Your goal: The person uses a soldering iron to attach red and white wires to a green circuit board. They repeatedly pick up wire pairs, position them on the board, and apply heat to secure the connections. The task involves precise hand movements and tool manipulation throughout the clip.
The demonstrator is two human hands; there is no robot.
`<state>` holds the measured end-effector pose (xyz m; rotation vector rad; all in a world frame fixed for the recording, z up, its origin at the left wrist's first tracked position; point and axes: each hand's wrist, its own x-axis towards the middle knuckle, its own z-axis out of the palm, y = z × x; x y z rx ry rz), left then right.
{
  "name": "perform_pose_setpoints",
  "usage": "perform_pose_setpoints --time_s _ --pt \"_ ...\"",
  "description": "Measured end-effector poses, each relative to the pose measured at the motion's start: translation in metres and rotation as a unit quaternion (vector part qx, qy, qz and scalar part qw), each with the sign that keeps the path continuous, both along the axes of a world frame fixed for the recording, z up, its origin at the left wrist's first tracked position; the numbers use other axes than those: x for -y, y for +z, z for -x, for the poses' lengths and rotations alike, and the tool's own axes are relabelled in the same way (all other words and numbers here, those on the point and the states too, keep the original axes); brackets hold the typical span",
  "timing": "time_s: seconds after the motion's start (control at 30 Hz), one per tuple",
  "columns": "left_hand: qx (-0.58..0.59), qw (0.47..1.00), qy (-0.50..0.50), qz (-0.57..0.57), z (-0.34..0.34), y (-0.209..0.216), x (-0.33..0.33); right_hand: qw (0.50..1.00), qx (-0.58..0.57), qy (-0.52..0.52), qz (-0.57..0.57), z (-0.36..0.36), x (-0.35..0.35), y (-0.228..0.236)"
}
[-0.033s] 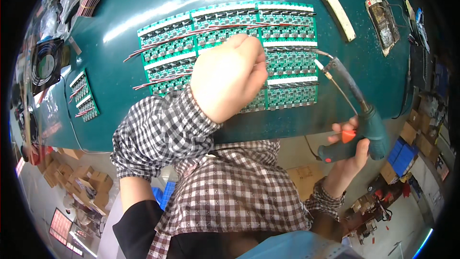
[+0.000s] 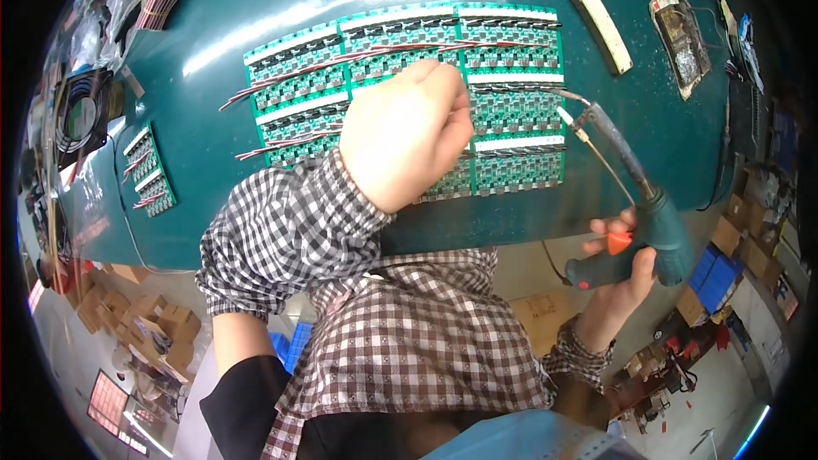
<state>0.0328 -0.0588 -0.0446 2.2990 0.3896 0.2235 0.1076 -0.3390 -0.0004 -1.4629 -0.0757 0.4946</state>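
The left hand (image 2: 405,136) curls over circuit boards (image 2: 515,112) on the counter (image 2: 200,132), its pinch hidden, while the right hand (image 2: 620,288), wrapped around the soldering gun (image 2: 665,238), should hold its tip (image 2: 576,97) steady.

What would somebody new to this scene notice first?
Probably the block of green circuit boards spread mid-table, with the left hand over it. Next, on the right, the dark green soldering gun with its orange trigger, held in the right hand.
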Motion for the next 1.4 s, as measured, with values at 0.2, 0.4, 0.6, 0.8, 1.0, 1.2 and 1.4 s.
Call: perform_pose_setpoints --time_s 0.2,0.4,0.6,0.8,1.0,1.2,1.4 --pt "0.015 0.998 0.001 0.067 -0.001 0.000 -0.001 0.999 0.009 0.007 0.046 0.000 -0.001 0.004" --pt "0.002 1.000 0.008 0.024 0.000 -0.009 0.002 0.998 0.007 0.017 0.059 0.003 -0.005 0.009" --pt "-0.001 0.998 -0.003 0.057 -0.003 -0.007 -0.003 0.994 0.005 0.017 0.107 0.010 -0.012 0.015" --pt "-0.017 0.998 -0.010 0.064 -0.004 -0.005 -0.006 0.990 -0.008 0.033 0.134 0.014 -0.019 0.017" --pt "-0.010 0.999 -0.016 0.048 -0.006 -0.007 -0.007 0.989 -0.015 0.055 0.133 0.015 -0.021 0.014" --pt "-0.008 0.999 -0.008 0.052 -0.006 -0.008 -0.005 0.990 -0.011 0.062 0.129 0.015 -0.020 0.013" --pt "-0.012 0.999 -0.008 0.046 -0.007 -0.008 -0.005 0.988 -0.003 0.077 0.136 0.016 -0.024 0.014"
